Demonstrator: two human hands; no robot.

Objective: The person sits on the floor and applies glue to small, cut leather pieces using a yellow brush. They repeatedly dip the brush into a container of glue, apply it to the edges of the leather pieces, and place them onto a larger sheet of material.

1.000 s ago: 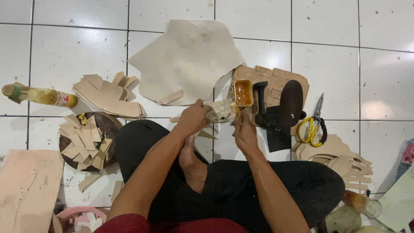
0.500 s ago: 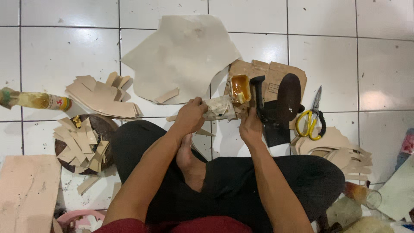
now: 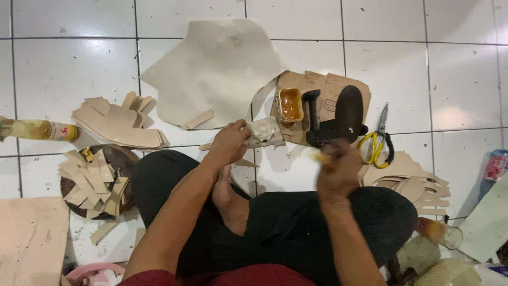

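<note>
I sit cross-legged on a white tiled floor. My left hand (image 3: 228,144) grips a crumpled pale piece of material (image 3: 264,132) just above my knee. Blurred, my right hand (image 3: 337,169) is closed around a small yellowish stick-like tool (image 3: 319,157) whose tip pokes out to the left. An open tin of amber glue (image 3: 290,105) sits on brown cardboard (image 3: 328,90) just beyond both hands, beside a black iron shoe last (image 3: 338,116).
A large pale leather sheet (image 3: 217,69) lies ahead. Stacks of cut tan pieces (image 3: 119,124) and a round dark block with strips (image 3: 95,180) are at left, with a bottle (image 3: 39,130). Yellow-handled scissors (image 3: 375,143) and more cut pieces (image 3: 418,180) lie at right.
My right hand has pulled away from the crumpled piece, moving right and toward me with the small tool. My left hand stays on the piece.
</note>
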